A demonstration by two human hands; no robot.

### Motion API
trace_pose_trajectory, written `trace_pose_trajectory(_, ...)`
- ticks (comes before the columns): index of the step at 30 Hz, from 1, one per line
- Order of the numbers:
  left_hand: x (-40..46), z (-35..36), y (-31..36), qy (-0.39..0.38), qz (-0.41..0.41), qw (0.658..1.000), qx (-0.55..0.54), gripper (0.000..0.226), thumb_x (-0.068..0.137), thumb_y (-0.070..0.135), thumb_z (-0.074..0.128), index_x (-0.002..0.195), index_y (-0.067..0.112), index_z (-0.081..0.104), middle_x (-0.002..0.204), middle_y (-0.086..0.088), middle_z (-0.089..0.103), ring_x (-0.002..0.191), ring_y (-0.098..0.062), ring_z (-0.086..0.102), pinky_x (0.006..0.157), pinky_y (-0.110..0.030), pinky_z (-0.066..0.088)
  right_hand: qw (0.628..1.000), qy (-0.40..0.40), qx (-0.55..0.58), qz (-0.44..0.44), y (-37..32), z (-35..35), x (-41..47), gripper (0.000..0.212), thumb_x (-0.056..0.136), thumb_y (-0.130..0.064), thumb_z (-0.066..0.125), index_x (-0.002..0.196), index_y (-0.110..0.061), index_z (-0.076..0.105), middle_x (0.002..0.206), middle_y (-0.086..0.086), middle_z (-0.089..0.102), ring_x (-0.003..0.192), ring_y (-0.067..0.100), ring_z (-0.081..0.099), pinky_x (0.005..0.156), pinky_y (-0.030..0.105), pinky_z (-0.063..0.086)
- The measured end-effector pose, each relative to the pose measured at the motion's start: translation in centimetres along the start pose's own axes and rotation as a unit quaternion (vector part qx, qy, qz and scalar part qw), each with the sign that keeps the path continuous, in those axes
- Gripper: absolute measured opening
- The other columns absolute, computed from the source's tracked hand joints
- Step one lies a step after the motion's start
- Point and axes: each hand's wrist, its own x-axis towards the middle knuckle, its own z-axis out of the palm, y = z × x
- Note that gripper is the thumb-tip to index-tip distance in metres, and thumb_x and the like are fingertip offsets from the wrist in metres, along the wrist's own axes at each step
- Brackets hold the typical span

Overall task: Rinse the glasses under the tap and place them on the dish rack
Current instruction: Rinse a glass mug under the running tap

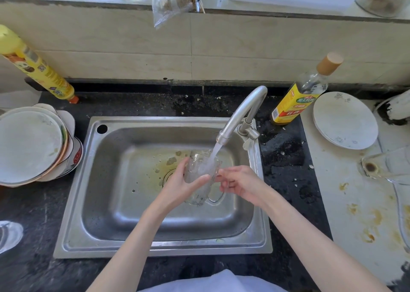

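Your left hand (177, 186) is wrapped around the glass mug (200, 176), holding it over the sink (106, 180) with its mouth tilted up and away toward the tap (239, 116), water running in. Your right hand (240, 185) hovers just beside the mug's handle side, fingers loosely curled, apparently gripping nothing.

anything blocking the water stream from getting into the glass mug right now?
Nothing visible. The stream from the tap falls straight into the open mouth of the glass mug. The left hand grips the mug's side; the right hand is beside the rim, clear of the stream.
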Motion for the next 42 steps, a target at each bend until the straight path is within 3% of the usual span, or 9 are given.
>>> trace_pose_trajectory(5,-0.5,0.7,0.3,-0.085,-0.073,0.994,-0.016,0.055,0.093,0.055,0.034,0.135,0.021,0.044,0.125,0.014,0.048,0.114,-0.005,0.047,0.095,-0.02,0.032,0.984,-0.013,0.004,0.176,0.0,-0.7,0.6,0.013,0.095,-0.011,0.051,0.092,-0.001,0.058,0.077,0.019,0.068,0.042,0.005,0.048,0.055,0.021,0.051)
trace_pose_trajectory(11,0.4,1.1,-0.8,-0.13,-0.123,0.983,-0.037,0.089,0.074,0.082,0.026,0.137,0.023,0.046,0.137,0.004,0.052,0.124,-0.014,0.049,0.111,-0.038,0.031,0.973,0.0,0.042,0.228,0.9,-0.9,1.0,0.019,0.096,-0.014,0.05,0.088,0.002,0.055,0.063,0.019,0.068,0.039,0.006,0.05,0.043,0.018,0.049)
trace_pose_trajectory(16,1.1,1.1,-0.5,-0.123,-0.126,0.974,-0.14,0.054,0.098,0.054,0.017,0.127,0.024,0.053,0.122,-0.004,0.064,0.109,-0.015,0.062,0.084,-0.031,0.054,0.981,0.003,0.063,0.183,0.5,-0.7,1.3,0.021,0.096,-0.015,0.05,0.085,0.003,0.056,0.066,0.019,0.069,0.037,0.005,0.048,0.046,0.018,0.05)
trace_pose_trajectory(19,1.5,1.5,-0.5,-0.057,-0.11,0.981,-0.147,0.072,0.085,0.075,0.021,0.133,0.029,0.048,0.138,-0.007,0.05,0.125,-0.021,0.05,0.108,-0.046,0.036,0.986,0.021,0.098,0.132,0.2,-0.2,1.2,0.017,0.095,-0.015,0.053,0.084,-0.002,0.056,0.062,0.016,0.068,0.035,0.005,0.047,0.048,0.02,0.05)
trace_pose_trajectory(23,0.8,2.9,1.7,0.092,-0.027,0.991,-0.099,0.059,0.098,0.048,0.016,0.148,0.016,0.023,0.152,0.0,0.027,0.138,-0.011,0.025,0.111,-0.026,0.016,0.979,0.095,0.172,0.049,1.1,1.3,1.7,0.013,0.09,-0.022,0.062,0.085,-0.01,0.061,0.067,0.008,0.069,0.037,0.005,0.042,0.041,0.017,0.045)
trace_pose_trajectory(28,0.3,4.3,2.2,0.082,0.049,0.994,-0.058,0.065,0.097,0.049,0.024,0.15,0.02,-0.001,0.156,-0.001,0.016,0.142,-0.01,0.014,0.117,-0.034,0.014,0.971,0.216,0.093,-0.049,1.9,2.9,2.5,0.029,0.095,-0.043,0.048,0.096,-0.017,0.061,0.084,0.001,0.066,0.043,0.004,0.04,0.042,0.018,0.03)
trace_pose_trajectory(31,1.2,3.8,2.1,0.11,0.056,0.989,-0.081,0.066,0.095,0.055,0.025,0.149,0.018,0.013,0.154,-0.001,0.022,0.142,-0.016,0.021,0.117,-0.042,0.019,0.966,0.212,0.114,-0.097,1.7,3.0,1.9,0.026,0.095,-0.037,0.051,0.098,-0.012,0.06,0.077,0.002,0.063,0.036,-0.001,0.04,0.036,0.015,0.027)
trace_pose_trajectory(36,3.5,2.6,3.4,0.173,-0.078,0.964,-0.188,0.072,0.094,0.06,0.009,0.13,0.014,0.052,0.132,-0.009,0.055,0.122,-0.022,0.05,0.105,-0.041,0.037,0.955,0.257,0.052,-0.137,1.6,3.9,1.4,0.029,0.091,-0.038,0.057,0.072,-0.017,0.056,0.07,-0.001,0.061,0.048,0.006,0.04,0.038,0.016,0.029)
trace_pose_trajectory(42,0.0,5.1,3.1,0.163,0.038,0.985,-0.033,0.054,0.097,0.047,0.027,0.141,0.014,0.029,0.14,-0.005,0.043,0.126,-0.019,0.043,0.1,-0.035,0.035,0.947,0.279,0.075,-0.141,1.0,3.5,1.1,0.026,0.093,-0.037,0.054,0.08,-0.015,0.059,0.069,-0.002,0.063,0.054,0.009,0.048,0.04,0.018,0.032)
